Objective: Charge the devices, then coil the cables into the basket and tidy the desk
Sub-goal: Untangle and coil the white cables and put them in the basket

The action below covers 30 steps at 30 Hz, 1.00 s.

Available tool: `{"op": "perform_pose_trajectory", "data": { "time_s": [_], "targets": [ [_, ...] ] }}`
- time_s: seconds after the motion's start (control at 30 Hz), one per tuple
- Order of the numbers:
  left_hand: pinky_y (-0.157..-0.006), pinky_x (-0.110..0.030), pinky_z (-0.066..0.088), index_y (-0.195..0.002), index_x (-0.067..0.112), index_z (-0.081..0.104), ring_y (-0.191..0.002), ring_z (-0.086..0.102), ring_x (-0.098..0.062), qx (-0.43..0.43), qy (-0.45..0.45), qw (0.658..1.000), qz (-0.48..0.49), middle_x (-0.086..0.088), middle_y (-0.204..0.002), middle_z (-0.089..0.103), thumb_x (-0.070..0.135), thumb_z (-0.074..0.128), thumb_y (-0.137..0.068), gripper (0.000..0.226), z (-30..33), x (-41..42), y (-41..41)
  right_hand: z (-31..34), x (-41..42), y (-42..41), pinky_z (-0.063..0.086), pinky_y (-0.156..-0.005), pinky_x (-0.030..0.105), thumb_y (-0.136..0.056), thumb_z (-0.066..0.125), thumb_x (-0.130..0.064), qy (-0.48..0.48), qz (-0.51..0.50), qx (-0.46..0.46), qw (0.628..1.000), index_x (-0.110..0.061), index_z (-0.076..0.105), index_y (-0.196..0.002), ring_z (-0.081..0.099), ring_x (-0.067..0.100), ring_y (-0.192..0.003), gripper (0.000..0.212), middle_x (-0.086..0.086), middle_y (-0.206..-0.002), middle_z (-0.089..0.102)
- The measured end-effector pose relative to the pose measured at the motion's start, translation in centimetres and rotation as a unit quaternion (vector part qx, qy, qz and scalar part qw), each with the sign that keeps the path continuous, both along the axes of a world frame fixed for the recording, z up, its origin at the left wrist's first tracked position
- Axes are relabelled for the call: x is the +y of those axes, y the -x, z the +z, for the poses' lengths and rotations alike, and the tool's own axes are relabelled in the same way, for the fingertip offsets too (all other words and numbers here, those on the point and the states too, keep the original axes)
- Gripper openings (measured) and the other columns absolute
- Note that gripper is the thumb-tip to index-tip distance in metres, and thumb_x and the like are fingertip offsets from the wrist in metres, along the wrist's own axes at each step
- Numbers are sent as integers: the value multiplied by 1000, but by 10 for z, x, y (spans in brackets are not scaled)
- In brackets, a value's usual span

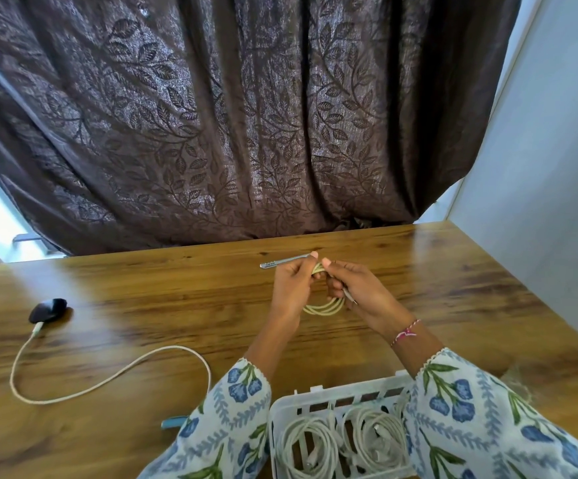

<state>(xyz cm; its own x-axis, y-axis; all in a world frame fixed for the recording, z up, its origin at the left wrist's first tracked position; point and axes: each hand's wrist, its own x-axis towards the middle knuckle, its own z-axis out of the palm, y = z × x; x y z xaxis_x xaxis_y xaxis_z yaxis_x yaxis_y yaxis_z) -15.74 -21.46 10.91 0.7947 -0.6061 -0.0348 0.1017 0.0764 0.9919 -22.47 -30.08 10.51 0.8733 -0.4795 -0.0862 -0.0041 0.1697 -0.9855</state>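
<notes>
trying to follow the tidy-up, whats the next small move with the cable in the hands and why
Probably lower the coiled cable into the white basket: both hands, left hand and right hand, hold it already looped, and two coils lie there.

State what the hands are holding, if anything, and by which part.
Both hands, left and right, hold a coiled white cable: fingertips pinch the top of the coil, and its loops hang below.

On the worktop (177,281): basket (282,414) at near edge holding coiled cables (306,444); loose cable (108,375) left, running to a mouse (47,310) far left; pen (282,261) behind centre.
</notes>
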Motion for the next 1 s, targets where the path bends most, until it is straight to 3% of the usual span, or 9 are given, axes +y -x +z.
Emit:
{"op": "perform_pose_trajectory", "data": {
  "time_s": [0.13, 0.3, 0.43, 0.57, 0.73, 0.87, 1.0],
  "targets": [
    [-37, -14, 34, -71, 9, 62, -34, 42, -1, 41, -27, 998, -50, 9, -43, 51, 23, 53, -95, 29, -8, 6, -6, -4, -2, 2, 37, -46, 13, -96, 46, -17, 35, -5, 19, 999, -10, 58, -76, 31, 0, -40, 24, -12, -42, 38],
    [-54, -19, 53, -85, 11, 66, -57, 62, -7, 11, -125, 983, -133, -1, -71, 66, 17, 55, -94, 15, -5, 25, -27, -8, -11, 4, 35, -48, 16, -94, 51, -16, 60, -36, 37, 997, -12, 57, -71, 31, 0, -40, 24, -12, -44, 35],
    [-49, -16, 51, -84, 6, 65, -49, 63, -7, -7, -179, 974, -136, -5, -61, 67, 10, 60, -90, 8, 9, 35, -45, -10, -12, 5, 34, -49, 17, -93, 52, -15, 94, -43, 45, 994, -15, 55, -65, 30, 1, -41, 28, -8, -49, 33],
    [-50, -17, 50, -80, 9, 66, -54, 62, -7, 62, -145, 977, -144, 0, -60, 66, 10, 67, -83, 4, 19, 37, -47, -12, -9, 1, 31, -49, 19, -93, 53, -15, 121, -54, 49, 990, -15, 55, -62, 30, 4, -44, 30, -6, -50, 34],
    [-67, -20, 38, -70, 18, 65, -70, 54, -2, 10, -114, 988, -102, 11, -67, 64, 11, 72, -78, 12, 6, 25, -23, -9, -4, -3, 28, -44, 13, -93, 53, -16, 130, -59, 43, 989, -8, 58, -75, 31, 0, -41, 21, -7, -50, 37],
    [-55, -16, 41, -79, 18, 47, -66, 52, -7, 4, -65, 996, -56, 3, -77, 55, 0, 71, -76, 30, -11, 17, -19, -6, -2, -2, 27, -45, 13, -93, 52, -15, 107, -64, 32, 992, -7, 59, -77, 31, 1, -43, 19, -8, -49, 36],
    [-53, -15, 45, -86, 16, 60, -54, 57, -2, -9, -106, 985, -139, 3, -69, 60, -2, 68, -80, 21, -12, 16, -26, -11, -3, 2, 33, -46, 12, -93, 52, -17, 78, -45, 45, 995, -8, 61, -79, 35, -1, -40, 19, -14, -43, 40]
  ]
}}
